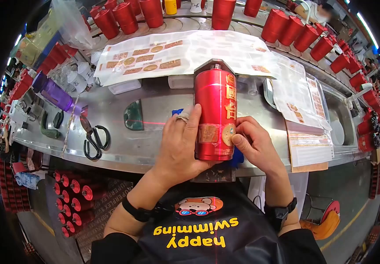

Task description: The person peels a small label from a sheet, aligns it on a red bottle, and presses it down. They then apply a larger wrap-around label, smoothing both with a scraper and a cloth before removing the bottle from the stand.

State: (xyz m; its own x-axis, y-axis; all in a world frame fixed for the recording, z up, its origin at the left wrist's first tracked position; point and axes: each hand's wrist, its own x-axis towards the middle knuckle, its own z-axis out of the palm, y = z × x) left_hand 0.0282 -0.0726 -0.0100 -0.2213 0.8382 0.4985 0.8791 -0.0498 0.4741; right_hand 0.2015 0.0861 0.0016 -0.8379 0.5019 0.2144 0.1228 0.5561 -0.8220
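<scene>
Holds a red bottle point(214, 110) near the middle of the steel table point(161, 94), at its near edge, with the neck toward the far side and gold characters along the body. Wraps the left grip point(179, 143) closed around the left side and lower end, with fingers curled and a small greyish cloth point(182, 116) tucked against them. Sets the right grip point(257, 145) partly open at the opposite side, with the thumb at the round gold label point(228, 134) and the fingers bent beside the bottle's edge; cannot tell any closing around the back. Shows a dark frame point(204, 67) behind the bottle, just past its neck. Shows, beyond that, printed label sheets point(154, 57) spread across the table, with more paper sheets point(293, 94) to the right, near the sink point(353, 132). Has a dark green piece point(133, 115) lying left of the left grip, then black-handled scissors point(87, 127) and a purple bottle point(53, 92) farther left. Shows other red bottles point(223, 15) standing along a curved track point(185, 22) at the far side, and a person point(317, 12) at upper right.
</scene>
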